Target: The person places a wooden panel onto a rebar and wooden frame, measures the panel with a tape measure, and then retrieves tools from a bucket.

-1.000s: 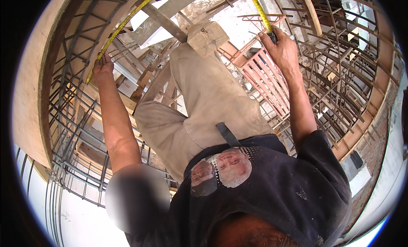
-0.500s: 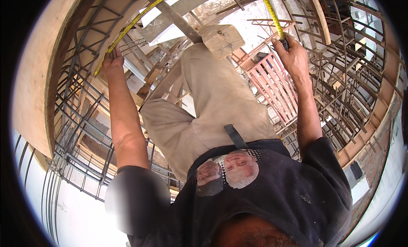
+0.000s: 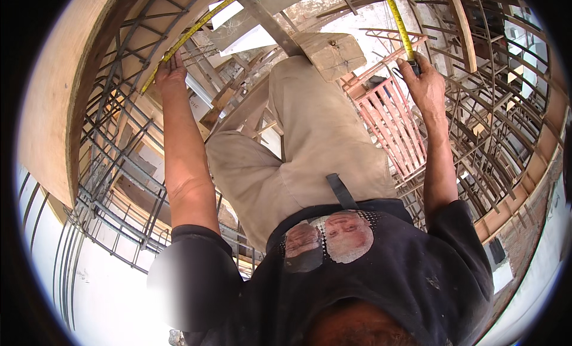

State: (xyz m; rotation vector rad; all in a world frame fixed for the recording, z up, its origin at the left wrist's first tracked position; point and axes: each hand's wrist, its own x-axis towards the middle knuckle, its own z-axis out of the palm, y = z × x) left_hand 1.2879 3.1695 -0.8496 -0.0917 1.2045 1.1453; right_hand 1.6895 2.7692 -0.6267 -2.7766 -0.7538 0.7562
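Observation:
At the upper left, my left hand (image 3: 171,72) grips a yellow tape measure blade (image 3: 199,23). Its fingers reach up along the blade, and the blade's end runs down past them beside a wooden board; the thumb is mostly hidden. On the other side, my right hand (image 3: 428,87) is closed round the dark tape measure case (image 3: 413,66), partly covered by fingers and thumb. From that case the yellow blade (image 3: 398,23) stretches up out of the picture. Both arms are extended forward, wide apart.
A plywood panel (image 3: 59,102) stands at the left, beside a cage of steel rebar (image 3: 113,146). A wooden block (image 3: 336,55) lies ahead of my knee. Pinkish slats (image 3: 392,128) and a rebar framework (image 3: 494,119) fill the right. Timber pieces lie below.
The surroundings and both hands have shifted slightly to the right in the picture, and the right hand sits a little lower. Both hands keep their hold on the tape measure.

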